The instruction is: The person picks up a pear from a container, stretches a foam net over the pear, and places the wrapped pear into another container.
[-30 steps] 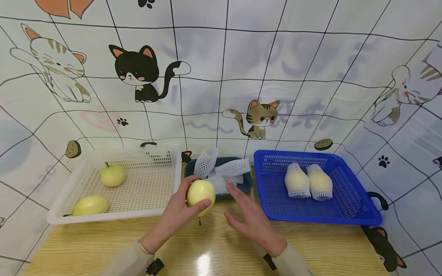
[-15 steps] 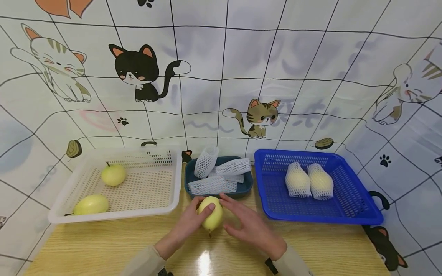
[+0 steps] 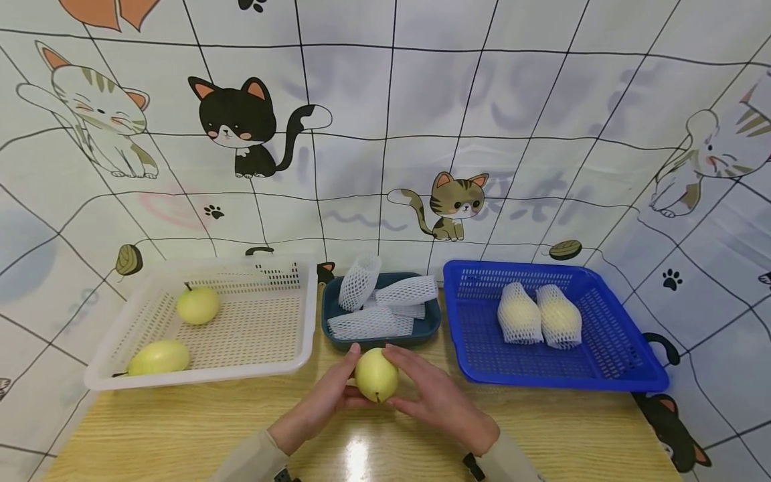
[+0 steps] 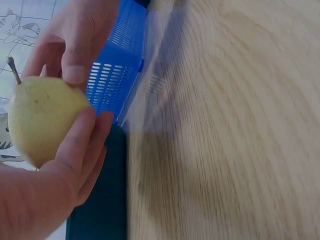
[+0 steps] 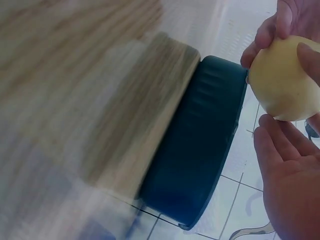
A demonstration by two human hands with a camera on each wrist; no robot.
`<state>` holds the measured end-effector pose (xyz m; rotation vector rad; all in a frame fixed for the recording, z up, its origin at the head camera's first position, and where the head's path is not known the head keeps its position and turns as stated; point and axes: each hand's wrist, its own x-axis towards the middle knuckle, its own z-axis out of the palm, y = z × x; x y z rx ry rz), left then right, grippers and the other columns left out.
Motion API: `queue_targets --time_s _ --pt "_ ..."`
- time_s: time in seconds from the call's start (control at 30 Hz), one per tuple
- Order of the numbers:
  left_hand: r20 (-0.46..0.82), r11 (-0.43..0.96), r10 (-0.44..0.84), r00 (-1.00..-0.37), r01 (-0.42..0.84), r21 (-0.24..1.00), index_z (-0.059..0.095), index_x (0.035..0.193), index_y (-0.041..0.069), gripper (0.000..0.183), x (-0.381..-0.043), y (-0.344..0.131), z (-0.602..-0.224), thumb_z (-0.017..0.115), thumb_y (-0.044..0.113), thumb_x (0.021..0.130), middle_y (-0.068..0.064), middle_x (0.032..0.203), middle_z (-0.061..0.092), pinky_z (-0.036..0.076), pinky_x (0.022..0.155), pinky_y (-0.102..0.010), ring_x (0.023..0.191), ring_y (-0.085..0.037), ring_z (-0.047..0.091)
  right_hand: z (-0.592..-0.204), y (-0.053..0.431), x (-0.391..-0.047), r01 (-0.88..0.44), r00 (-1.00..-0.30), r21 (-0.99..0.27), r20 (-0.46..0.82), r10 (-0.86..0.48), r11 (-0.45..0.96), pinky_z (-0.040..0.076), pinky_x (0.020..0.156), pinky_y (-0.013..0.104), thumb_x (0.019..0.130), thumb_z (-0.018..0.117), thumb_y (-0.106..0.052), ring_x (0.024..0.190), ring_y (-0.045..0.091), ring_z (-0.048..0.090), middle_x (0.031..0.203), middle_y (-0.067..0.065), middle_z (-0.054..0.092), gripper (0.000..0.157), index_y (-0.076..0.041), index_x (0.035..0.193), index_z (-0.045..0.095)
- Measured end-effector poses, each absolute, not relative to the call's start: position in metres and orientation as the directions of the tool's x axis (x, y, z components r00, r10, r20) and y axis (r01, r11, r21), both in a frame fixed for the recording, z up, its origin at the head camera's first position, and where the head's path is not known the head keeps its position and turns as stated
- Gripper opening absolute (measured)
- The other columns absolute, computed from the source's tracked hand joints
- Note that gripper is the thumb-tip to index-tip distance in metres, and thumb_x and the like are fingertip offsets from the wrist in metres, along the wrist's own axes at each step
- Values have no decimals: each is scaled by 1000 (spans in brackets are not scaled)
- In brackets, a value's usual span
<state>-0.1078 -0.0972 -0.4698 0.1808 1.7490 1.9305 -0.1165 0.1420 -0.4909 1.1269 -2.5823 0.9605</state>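
Note:
A yellow-green pear (image 3: pixel 377 376) is held between both hands in front of the small dark teal basket (image 3: pixel 385 343), its stem toward me in the head view. My left hand (image 3: pixel 325 396) grips it from the left, with fingers reaching beneath. From the right, my right hand (image 3: pixel 438 396) holds it with thumb and fingertips. In the left wrist view the pear (image 4: pixel 47 120) has its stem up, and the right thumb (image 4: pixel 75 70) lies at its edge. White foam net sleeves (image 3: pixel 370 324) lie in the teal basket.
At left, a white basket (image 3: pixel 199 380) holds two bare pears, one pear (image 3: pixel 197 305) at the back and another pear (image 3: pixel 159 357) near the front. The blue basket (image 3: pixel 560 383) at right contains two pears in foam nets (image 3: pixel 519 316). A patterned cloth wall (image 3: pixel 355 167) stands behind.
The left hand has brought the pear from over the teal basket toward me and rightward, and turned it. The right hand has closed in on the pear's right side.

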Motion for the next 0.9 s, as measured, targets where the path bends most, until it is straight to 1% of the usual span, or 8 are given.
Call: queue_targets --time_s 0.1,0.23,0.37,0.43,0.53,0.63,0.77,0.9 --pt "-250 8 487 -837 -283 959 43 146 -10 84 -108 -99 -471 26 62 109 -21 128 60 55 97 -44 111 -33 69 -492 144 -116 -652 -740 -565 328 -587 506 50 104 51 82 90 -20 137 30 53 156 7 50 84 -15 154 47" --pt "-256 52 495 -830 -266 963 42 148 -9 77 -107 -102 -476 26 57 111 -22 124 65 56 97 -44 112 -33 68 -492 145 -117 -560 -791 -655 242 -562 508 51 104 50 85 88 -24 132 29 57 149 7 57 79 -11 152 49" --pt "-259 65 496 -829 -262 963 38 149 -9 61 -108 -104 -481 35 39 112 -22 125 65 55 98 -49 112 -34 68 -494 145 -119 -508 -810 -690 178 -559 516 53 101 45 88 85 -30 125 25 61 144 7 59 76 -5 150 49" --pt "-254 89 499 -828 -243 966 36 150 -10 58 -108 -105 -483 45 26 106 -22 129 63 55 98 -48 114 -33 67 -496 145 -120 -487 -815 -699 149 -560 523 53 101 42 89 83 -33 124 24 62 145 7 58 76 -5 151 49" --pt "-234 194 504 -831 -155 969 38 151 -9 68 -110 -104 -486 61 13 91 -18 130 63 58 90 -37 108 -26 67 -500 144 -121 -460 -823 -713 118 -556 530 53 101 40 90 82 -37 123 21 61 144 5 58 75 -7 150 50" --pt "-159 343 512 -845 31 939 47 148 -5 72 -113 -103 -491 73 9 82 -15 126 61 56 79 -27 98 -20 67 -503 143 -122 -440 -828 -727 102 -551 527 53 101 39 90 82 -40 123 19 61 142 3 59 73 -9 149 51" --pt "-69 454 502 -862 195 869 56 141 -3 68 -115 -103 -496 83 9 80 -13 117 57 56 74 -22 89 -16 66 -504 142 -123 -438 -829 -723 94 -552 534 53 100 37 90 82 -41 122 18 62 141 2 60 73 -8 148 52" --pt "-43 478 491 -870 228 848 53 141 -7 71 -115 -103 -497 86 8 80 -14 115 60 56 72 -23 88 -16 66 -504 140 -124 -431 -833 -709 75 -548 558 54 99 38 90 81 -44 121 20 62 141 4 60 74 -7 147 52"
